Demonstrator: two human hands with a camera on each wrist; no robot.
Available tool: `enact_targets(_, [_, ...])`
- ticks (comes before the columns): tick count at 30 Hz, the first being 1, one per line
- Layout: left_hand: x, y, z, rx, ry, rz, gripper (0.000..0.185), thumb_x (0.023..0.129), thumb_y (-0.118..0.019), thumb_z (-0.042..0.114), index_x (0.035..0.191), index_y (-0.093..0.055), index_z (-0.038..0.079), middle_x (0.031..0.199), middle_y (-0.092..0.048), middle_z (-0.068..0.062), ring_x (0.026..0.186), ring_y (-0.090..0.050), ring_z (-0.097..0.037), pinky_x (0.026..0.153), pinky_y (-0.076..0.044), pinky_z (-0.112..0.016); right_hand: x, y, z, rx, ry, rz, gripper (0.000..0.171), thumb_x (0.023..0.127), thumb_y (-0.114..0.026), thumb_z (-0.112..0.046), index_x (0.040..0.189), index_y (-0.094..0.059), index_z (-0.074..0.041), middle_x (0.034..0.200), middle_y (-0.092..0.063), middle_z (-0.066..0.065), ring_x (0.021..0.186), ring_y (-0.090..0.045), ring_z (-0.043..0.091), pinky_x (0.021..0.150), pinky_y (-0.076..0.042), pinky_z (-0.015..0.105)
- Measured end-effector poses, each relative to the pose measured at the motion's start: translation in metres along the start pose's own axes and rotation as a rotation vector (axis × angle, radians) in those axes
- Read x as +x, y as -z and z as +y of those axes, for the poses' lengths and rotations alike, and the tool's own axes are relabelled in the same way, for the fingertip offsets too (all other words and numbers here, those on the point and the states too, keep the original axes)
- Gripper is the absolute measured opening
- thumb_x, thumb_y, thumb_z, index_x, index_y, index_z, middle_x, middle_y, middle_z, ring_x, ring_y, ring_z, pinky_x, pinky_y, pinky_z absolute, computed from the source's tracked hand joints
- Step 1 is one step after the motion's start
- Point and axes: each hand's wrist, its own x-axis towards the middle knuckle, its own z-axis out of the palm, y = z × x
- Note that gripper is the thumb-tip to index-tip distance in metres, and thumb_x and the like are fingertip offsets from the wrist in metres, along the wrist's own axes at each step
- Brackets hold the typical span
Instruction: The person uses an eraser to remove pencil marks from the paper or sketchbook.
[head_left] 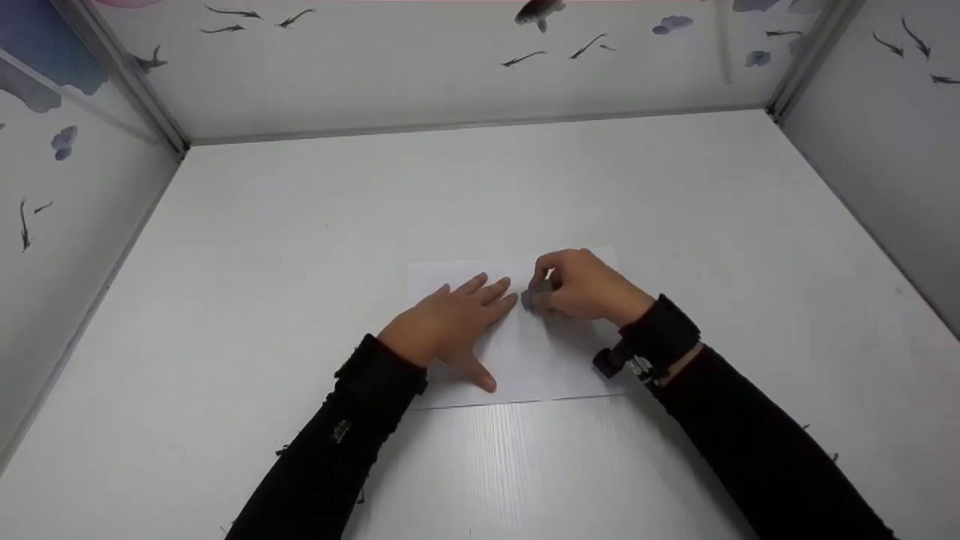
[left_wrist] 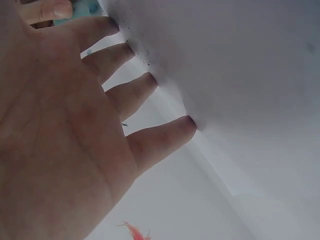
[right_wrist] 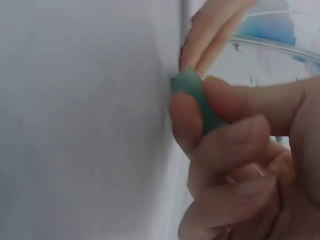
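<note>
A white sheet of paper (head_left: 540, 367) lies flat on the white table. My left hand (head_left: 450, 322) rests on it with fingers straight and spread, the fingertips (left_wrist: 150, 79) pressing the sheet (left_wrist: 225, 60). Just to its right, my right hand (head_left: 581, 285) pinches a small grey-green eraser (head_left: 536, 294) between thumb and fingers and holds its end against the paper. In the right wrist view the eraser (right_wrist: 197, 97) looks teal and touches the sheet (right_wrist: 90, 120). Small dark specks lie on the paper by my left fingertips.
The table (head_left: 675, 195) is boxed in by white walls printed with small fish: a back wall (head_left: 450, 67), a left wall (head_left: 60, 225) and a right wall (head_left: 885, 135). A black wrist strap with a camera (head_left: 645, 349) sits on my right forearm.
</note>
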Motion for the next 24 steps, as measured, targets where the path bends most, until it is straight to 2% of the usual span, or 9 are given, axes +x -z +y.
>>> enact_targets(5, [-0.0012, 0.0000, 0.0004, 0.001, -0.005, 0.009, 0.122, 0.083, -0.085, 0.065, 0.173, -0.017, 0.019, 0.180, -0.006, 0.000, 0.166, -0.003, -0.027, 0.128, -0.021, -0.060, -0.0009, 0.0000, -0.0016, -0.011, 0.007, -0.031, 0.011, 0.093, -0.076, -0.009, 0.103, -0.076, -0.006, 0.082, -0.074, 0.004, 0.066, -0.063, 0.014, 0.061, -0.050, 0.029])
enact_targets(10, [-0.0007, 0.0000, 0.0009, -0.001, 0.004, 0.010, 0.122, 0.082, -0.085, 0.066, 0.173, -0.017, 0.020, 0.180, -0.006, 0.000, 0.166, -0.003, -0.026, 0.128, -0.021, -0.060, -0.0008, 0.0001, -0.0011, -0.041, -0.007, 0.060, 0.011, 0.094, -0.078, -0.013, 0.103, -0.076, -0.007, 0.082, -0.073, 0.005, 0.067, -0.060, 0.015, 0.061, -0.048, 0.029])
enact_targets(14, [-0.0001, 0.0006, 0.0013, 0.006, 0.009, 0.007, 0.123, 0.082, -0.085, 0.066, 0.173, -0.017, 0.020, 0.180, -0.007, 0.000, 0.166, -0.003, -0.027, 0.128, -0.022, -0.060, -0.0003, 0.0005, -0.0016, -0.044, 0.004, 0.008, 0.009, 0.093, -0.077, -0.010, 0.101, -0.076, -0.007, 0.089, -0.076, 0.006, 0.071, -0.064, 0.017, 0.064, -0.051, 0.031])
enact_targets(19, [-0.0010, 0.0004, 0.0004, 0.009, 0.012, 0.006, 0.124, 0.081, -0.086, 0.066, 0.173, -0.017, 0.020, 0.180, -0.007, 0.000, 0.166, -0.003, -0.027, 0.128, -0.022, -0.059, 0.0022, -0.0001, 0.0015, -0.078, -0.046, 0.107, 0.010, 0.094, -0.078, -0.013, 0.103, -0.076, -0.008, 0.089, -0.074, 0.007, 0.076, -0.064, 0.019, 0.068, -0.050, 0.033])
enact_targets(24, [-0.0013, -0.0006, -0.0009, 0.005, 0.009, 0.010, 0.124, 0.080, -0.086, 0.066, 0.173, -0.018, 0.020, 0.180, -0.008, 0.000, 0.166, -0.004, -0.027, 0.128, -0.023, -0.060, 0.0023, -0.0003, -0.0004, -0.059, -0.004, 0.002, 0.010, 0.093, -0.079, -0.013, 0.102, -0.076, -0.009, 0.099, -0.077, 0.008, 0.083, -0.068, 0.020, 0.071, -0.053, 0.033])
